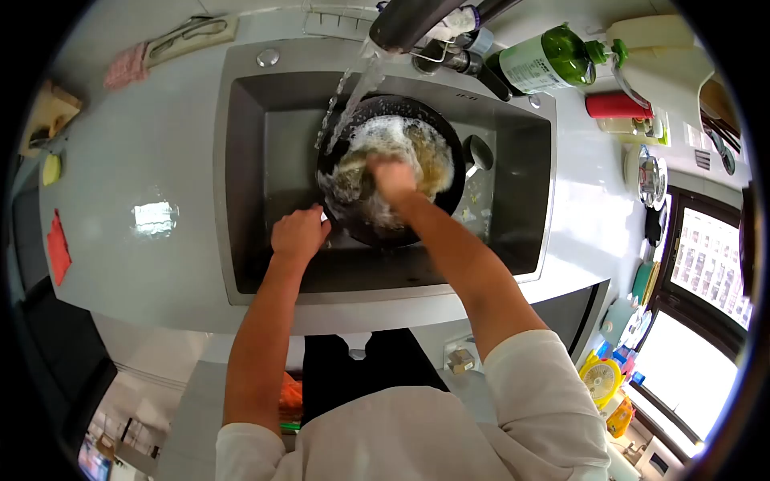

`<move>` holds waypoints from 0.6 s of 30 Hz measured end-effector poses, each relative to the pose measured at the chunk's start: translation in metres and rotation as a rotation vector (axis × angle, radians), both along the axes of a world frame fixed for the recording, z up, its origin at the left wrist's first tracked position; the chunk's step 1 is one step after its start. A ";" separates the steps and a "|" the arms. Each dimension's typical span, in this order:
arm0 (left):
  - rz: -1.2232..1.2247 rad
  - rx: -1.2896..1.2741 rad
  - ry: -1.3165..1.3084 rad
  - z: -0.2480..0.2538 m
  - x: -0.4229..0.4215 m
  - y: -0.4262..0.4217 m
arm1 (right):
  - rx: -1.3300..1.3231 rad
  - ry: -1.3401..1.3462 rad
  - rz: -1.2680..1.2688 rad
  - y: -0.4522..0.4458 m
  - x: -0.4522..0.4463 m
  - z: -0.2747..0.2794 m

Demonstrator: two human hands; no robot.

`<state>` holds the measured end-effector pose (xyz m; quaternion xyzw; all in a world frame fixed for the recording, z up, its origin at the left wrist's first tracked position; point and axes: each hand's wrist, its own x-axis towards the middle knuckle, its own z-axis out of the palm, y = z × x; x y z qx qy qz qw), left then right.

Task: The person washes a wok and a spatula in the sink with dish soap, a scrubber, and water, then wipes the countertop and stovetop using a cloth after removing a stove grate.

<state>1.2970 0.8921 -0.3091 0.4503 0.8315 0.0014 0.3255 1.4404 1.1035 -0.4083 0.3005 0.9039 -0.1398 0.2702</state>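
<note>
A dark round pan (457, 152) sits in the grey steel sink (277, 152), holding foamy, swirling water. Water streams into it from the black faucet (409, 24). My left hand (298, 234) is closed at the pan's lower left edge, gripping it there; the exact part held is mostly covered. Inside the pan, my right hand (391, 178) is in the suds and blurred by motion. Whatever its fingers may hold is hidden. A metal ladle (479, 152) lies against the pan's right side, with small food scraps (467, 210) near it on the sink floor.
On the right of the counter are a green pump bottle (553, 60), a red item (618, 106) and a glass bowl (646, 176). A pink cloth (127, 66) lies at the back left, a red cloth (58, 247) at the left edge. The sink rim (385, 295) borders the pan's surroundings.
</note>
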 end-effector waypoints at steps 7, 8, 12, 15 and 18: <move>-0.037 0.001 0.002 0.007 0.000 0.001 | 0.025 0.115 -0.057 -0.044 0.058 0.011; -0.035 0.002 0.009 0.004 -0.001 0.003 | 0.026 0.121 -0.055 -0.040 0.047 0.008; -0.010 0.003 0.001 -0.001 0.001 -0.001 | 0.079 0.261 -0.086 0.004 0.018 0.017; -0.026 0.008 0.008 0.002 0.001 0.002 | 0.244 0.198 -0.143 0.003 0.061 0.000; -0.018 -0.011 0.009 0.004 0.001 0.002 | 0.010 0.171 -0.048 -0.046 0.052 0.012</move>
